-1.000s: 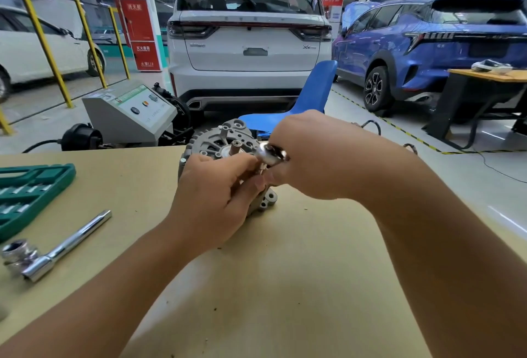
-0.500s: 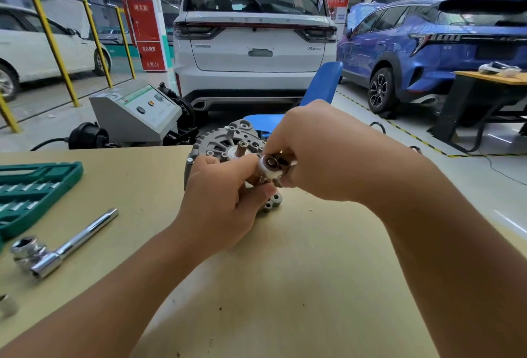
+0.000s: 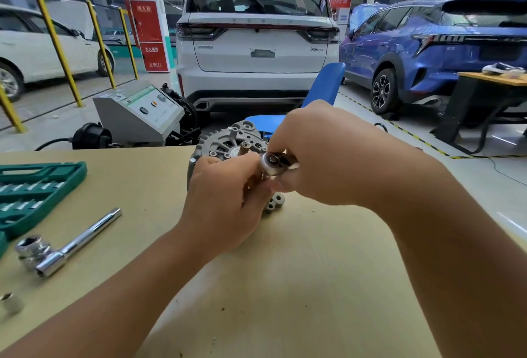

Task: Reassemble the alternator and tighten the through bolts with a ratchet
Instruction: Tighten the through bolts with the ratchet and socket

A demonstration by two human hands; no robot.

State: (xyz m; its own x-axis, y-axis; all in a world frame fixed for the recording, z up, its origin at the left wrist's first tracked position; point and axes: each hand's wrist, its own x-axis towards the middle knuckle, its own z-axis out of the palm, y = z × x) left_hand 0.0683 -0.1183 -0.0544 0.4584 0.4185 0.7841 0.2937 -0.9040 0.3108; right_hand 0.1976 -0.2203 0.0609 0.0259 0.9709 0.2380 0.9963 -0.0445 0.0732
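Grey cast alternator (image 3: 228, 141) steadied by left hand (image 3: 225, 203); right hand (image 3: 322, 158) fingers clamp ratchet (image 3: 272, 163).

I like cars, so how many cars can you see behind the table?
3. A white car is parked straight ahead with its back facing us, a blue car is on the right, and another white car is on the left, partly cut off. More may be hidden.

An auto repair workshop: a white SUV (image 3: 256, 41) with its tailgate raised and a blue SUV (image 3: 445, 52) stand parked on a painted concrete floor (image 3: 370, 106), with yellow steel barriers (image 3: 57, 47), a grey test machine (image 3: 139, 112) and a socket-set case (image 3: 34, 192) on the desk (image 3: 285, 286).
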